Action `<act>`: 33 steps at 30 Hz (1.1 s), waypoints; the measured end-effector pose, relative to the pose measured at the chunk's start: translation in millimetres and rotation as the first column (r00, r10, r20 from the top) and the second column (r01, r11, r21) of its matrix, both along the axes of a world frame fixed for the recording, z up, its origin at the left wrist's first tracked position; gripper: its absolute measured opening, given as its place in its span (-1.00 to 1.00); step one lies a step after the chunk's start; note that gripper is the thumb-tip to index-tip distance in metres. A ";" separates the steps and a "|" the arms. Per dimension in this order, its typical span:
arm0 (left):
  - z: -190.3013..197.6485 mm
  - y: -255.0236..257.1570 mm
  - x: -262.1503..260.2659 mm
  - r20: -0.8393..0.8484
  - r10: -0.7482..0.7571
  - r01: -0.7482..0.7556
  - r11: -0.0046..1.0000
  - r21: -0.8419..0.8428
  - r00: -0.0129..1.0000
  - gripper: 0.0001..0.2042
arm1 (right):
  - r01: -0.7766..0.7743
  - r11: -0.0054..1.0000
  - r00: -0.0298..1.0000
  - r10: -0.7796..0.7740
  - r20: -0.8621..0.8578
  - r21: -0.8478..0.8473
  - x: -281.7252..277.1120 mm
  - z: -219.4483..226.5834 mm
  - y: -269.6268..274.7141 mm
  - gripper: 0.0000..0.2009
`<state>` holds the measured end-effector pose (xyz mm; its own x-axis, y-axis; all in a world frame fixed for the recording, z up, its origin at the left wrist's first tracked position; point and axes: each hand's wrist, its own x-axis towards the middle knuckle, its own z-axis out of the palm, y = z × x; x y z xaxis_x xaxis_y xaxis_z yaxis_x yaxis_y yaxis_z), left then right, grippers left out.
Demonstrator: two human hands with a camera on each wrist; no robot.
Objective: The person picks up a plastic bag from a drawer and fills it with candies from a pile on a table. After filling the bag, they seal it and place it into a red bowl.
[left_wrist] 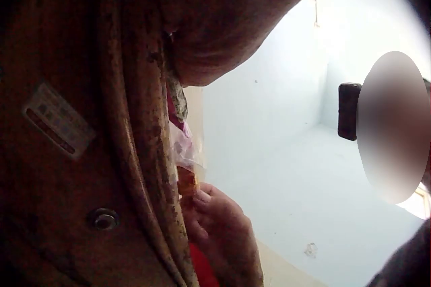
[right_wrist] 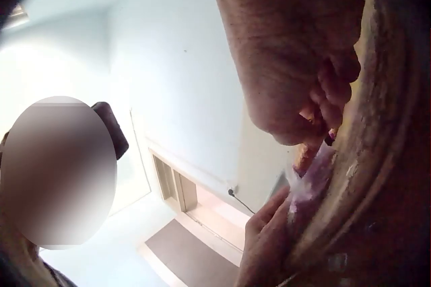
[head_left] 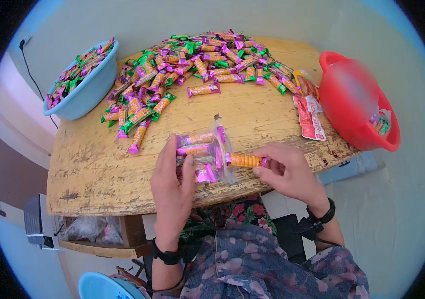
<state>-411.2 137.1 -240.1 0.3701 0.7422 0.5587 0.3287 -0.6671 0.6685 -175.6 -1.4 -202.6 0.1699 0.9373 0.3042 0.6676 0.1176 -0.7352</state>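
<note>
A clear plastic bag (head_left: 228, 155) lies near the table's front edge, with several purple-ended snack packets (head_left: 196, 151) inside. My left hand (head_left: 171, 182) holds the bag's closed side, its thumb over the packets. At the bag's mouth on the right, my right hand (head_left: 292, 172) pinches one wrapped snack stick (head_left: 244, 160) by its purple end; the other end meets the bag's opening. In the right wrist view the right hand (right_wrist: 303, 78) hangs over the stick. The left wrist view shows the right hand's fingertips (left_wrist: 202, 196) at the orange packet.
A large heap of purple and green snack packets (head_left: 202, 60) spreads along the table's back. At the left stands a blue basin (head_left: 90, 94) full of packets. A red basin (head_left: 392, 132) and a red-and-white pouch (head_left: 309, 119) are at the right. Below is an open drawer (head_left: 132, 236).
</note>
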 end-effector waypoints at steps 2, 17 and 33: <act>3.5 -1.8 0.9 -0.015 0.008 -0.008 1.000 0.021 1.000 -0.54 | 0.002 0.997 0.998 -0.006 -0.056 -0.073 5.6 -3.1 1.5 -0.73; 2.8 -1.3 2.0 0.015 -0.009 0.009 0.999 0.042 1.000 -0.53 | -0.131 0.990 0.990 0.133 0.049 -0.056 -4.0 8.3 19.2 -0.74; 5.1 -2.4 0.9 0.034 -0.027 0.029 0.997 -0.066 0.999 -0.53 | -0.068 0.991 0.856 -0.003 -0.518 -0.118 -18.4 -5.8 22.1 -0.77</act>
<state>-410.3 134.7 -234.9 0.3734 0.7679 0.5205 0.2877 -0.6293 0.7220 -194.1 20.6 -208.3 0.2378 0.9695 0.0589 0.1858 0.0142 -0.9825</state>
